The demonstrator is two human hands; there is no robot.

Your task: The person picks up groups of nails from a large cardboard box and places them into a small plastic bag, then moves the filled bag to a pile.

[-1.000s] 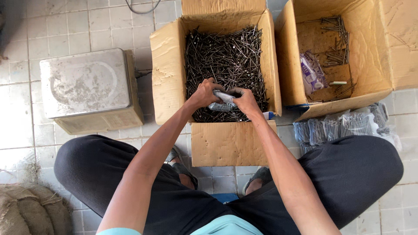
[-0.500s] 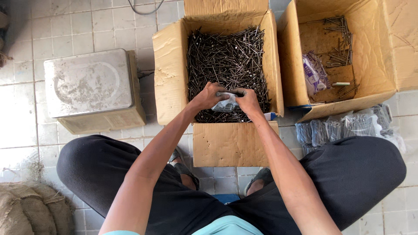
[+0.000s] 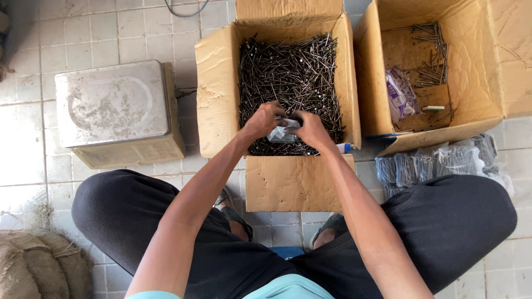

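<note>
Both my hands, left hand (image 3: 265, 120) and right hand (image 3: 312, 128), grip a small clear plastic packet (image 3: 281, 134) above the open cardboard box of dark steel nails (image 3: 288, 77). I'm filling it, I judge; next calls for holding its mouth open.

Over the near edge of an open cardboard box (image 3: 219, 94) full of dark nails (image 3: 288, 72), the left hand (image 3: 263, 120) and right hand (image 3: 313, 130) together grip a small clear plastic bag (image 3: 281, 133). A second box (image 3: 471, 66) at the right holds a few nails. Filled bags (image 3: 438, 163) lie on the tiled floor (image 3: 33, 166) beside the right knee. A metal tin (image 3: 113, 108) stands at the left.
</note>
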